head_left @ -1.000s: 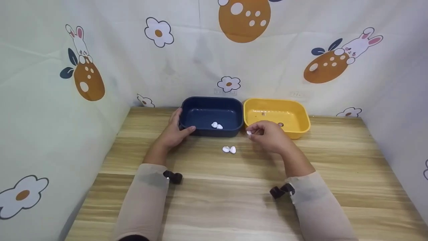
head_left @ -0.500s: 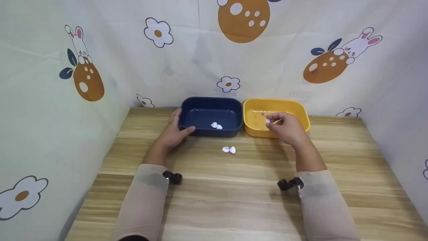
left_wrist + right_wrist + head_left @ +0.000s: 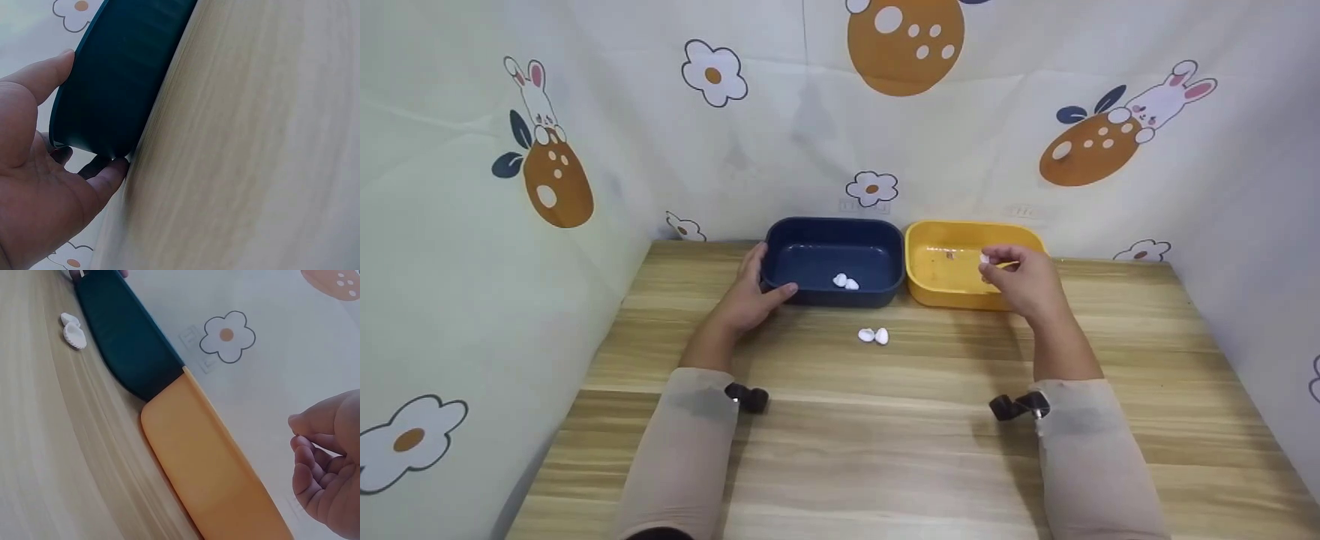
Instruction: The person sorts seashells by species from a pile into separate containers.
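Observation:
My left hand [image 3: 750,300] grips the left end of the dark blue bin [image 3: 834,298], thumb at the front rim; the left wrist view shows thumb and fingers around the bin's end [image 3: 112,84]. Two small white shells [image 3: 845,281] lie inside that bin. Over the yellow bin [image 3: 952,298], my right hand [image 3: 1024,281] pinches a small white shell [image 3: 985,259] between thumb and fingertips. In the right wrist view the hand [image 3: 329,461] is above the yellow bin's rim, its shell mostly hidden. Two more white shells [image 3: 874,336] lie on the table before the blue bin.
The two bins stand side by side on the wooden table [image 3: 840,435], close to the patterned back cloth [image 3: 780,150]. Small reddish-brown bits [image 3: 950,256] lie in the yellow bin. Cloth walls also rise at left and right.
My right hand has moved right, from the yellow bin's front left corner to above its right half, still pinching the shell. The left hand has stayed on the blue bin.

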A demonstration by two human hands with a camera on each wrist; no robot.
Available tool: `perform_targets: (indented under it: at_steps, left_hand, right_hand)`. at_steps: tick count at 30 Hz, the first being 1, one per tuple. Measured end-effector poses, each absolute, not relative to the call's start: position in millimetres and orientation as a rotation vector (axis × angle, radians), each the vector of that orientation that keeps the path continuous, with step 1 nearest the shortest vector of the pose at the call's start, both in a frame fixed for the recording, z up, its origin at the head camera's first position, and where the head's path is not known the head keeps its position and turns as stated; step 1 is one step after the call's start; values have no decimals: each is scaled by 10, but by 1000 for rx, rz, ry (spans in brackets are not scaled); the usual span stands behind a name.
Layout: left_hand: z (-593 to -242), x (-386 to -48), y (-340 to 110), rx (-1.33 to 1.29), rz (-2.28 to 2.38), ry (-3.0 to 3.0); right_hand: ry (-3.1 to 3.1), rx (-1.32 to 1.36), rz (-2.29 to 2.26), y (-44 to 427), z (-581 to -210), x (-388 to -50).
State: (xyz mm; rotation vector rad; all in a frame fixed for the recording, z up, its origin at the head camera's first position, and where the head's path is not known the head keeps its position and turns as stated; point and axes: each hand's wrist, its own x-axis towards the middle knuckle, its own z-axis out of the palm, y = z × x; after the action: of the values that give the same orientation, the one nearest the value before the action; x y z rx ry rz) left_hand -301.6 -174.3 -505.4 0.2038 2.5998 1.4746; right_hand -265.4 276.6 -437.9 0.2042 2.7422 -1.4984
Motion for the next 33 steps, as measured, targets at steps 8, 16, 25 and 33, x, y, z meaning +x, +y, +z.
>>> perform_targets:
  at_steps: [8,16,25,33]
  left_hand:
    - [-5062,-3021,-1745,207,1479,2606]
    - [-5069,-3014,-1742,229,1531,2577]
    - [-5057,-3027,-1732,219,1515,2573]
    - [-5077,-3035,-1740,229,1508,2602]
  right_hand:
    - [2709,275,-1585,2760,-4396,-2674]
    - [2708,247,-1653,2757,-4424,-2671]
    - [2703,159,-1553,2569,-4460,-2658]
    - [2584,-93,-1557,2157,-4489,-2636]
